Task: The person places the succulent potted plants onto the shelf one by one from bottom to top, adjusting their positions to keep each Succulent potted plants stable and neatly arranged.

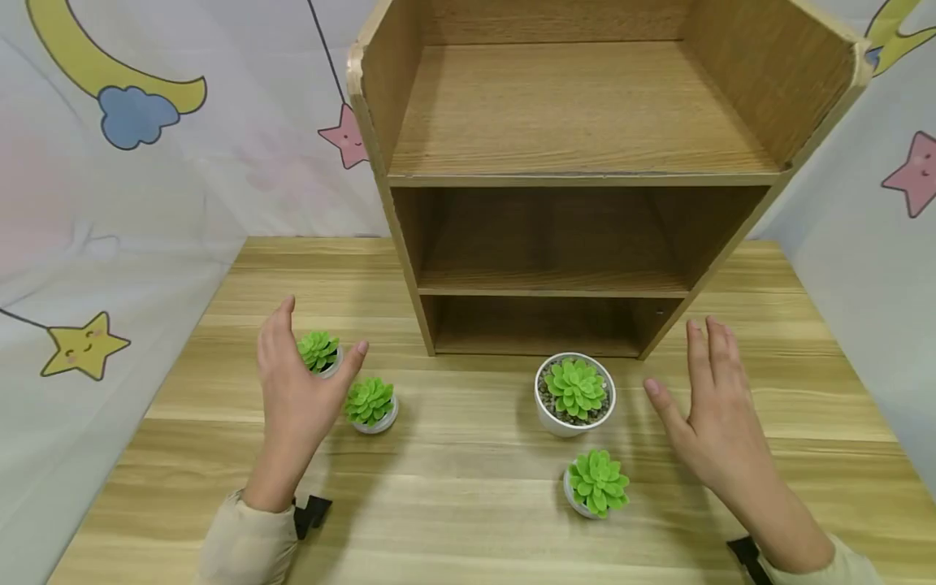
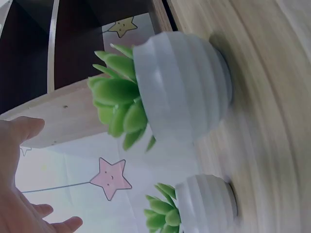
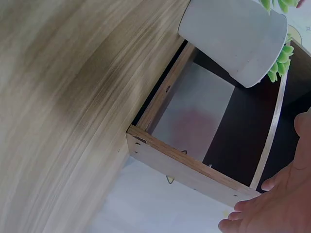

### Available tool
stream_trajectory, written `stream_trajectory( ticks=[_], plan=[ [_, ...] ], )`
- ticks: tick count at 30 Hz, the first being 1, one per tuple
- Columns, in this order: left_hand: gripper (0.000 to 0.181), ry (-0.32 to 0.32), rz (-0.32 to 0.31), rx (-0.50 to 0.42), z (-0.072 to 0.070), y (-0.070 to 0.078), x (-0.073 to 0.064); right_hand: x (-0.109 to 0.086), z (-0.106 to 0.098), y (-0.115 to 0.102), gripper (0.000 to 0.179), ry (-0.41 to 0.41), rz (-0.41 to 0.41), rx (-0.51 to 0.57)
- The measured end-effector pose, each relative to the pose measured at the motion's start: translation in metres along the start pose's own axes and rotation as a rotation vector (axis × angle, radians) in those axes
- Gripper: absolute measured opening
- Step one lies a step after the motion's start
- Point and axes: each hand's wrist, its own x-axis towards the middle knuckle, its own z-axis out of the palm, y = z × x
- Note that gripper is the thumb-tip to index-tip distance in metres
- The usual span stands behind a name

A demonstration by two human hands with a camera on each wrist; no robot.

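In the head view my left hand hovers with spread fingers over two small potted succulents on the left. One succulent sits partly behind the hand, and the other succulent lies just right of the thumb. My right hand, fingers extended, is to the right of a larger succulent in a white pot and does not touch it. Closer to me stands another small succulent. The left wrist view shows a ribbed white pot beside the left hand. Both hands hold nothing.
A wooden shelf unit with an open top and two lower compartments stands at the back of the wood-grain table. Pale cloth with printed stars and moons hangs around the table.
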Motion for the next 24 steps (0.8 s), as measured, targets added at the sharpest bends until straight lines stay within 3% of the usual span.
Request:
stream_trajectory(
  ticks=[11, 24],
  plan=[
    [0.1, -0.013, -0.061, 0.016, -0.001, -0.012, 0.0, 0.008, 0.005, 0.0, 0.084, -0.01, 0.013, 0.031],
    [0.107, -0.051, -0.13, 0.056, 0.0, -0.025, 0.004, 0.015, 0.002, -0.001, 0.089, -0.042, 0.108, 0.086]
  ],
)
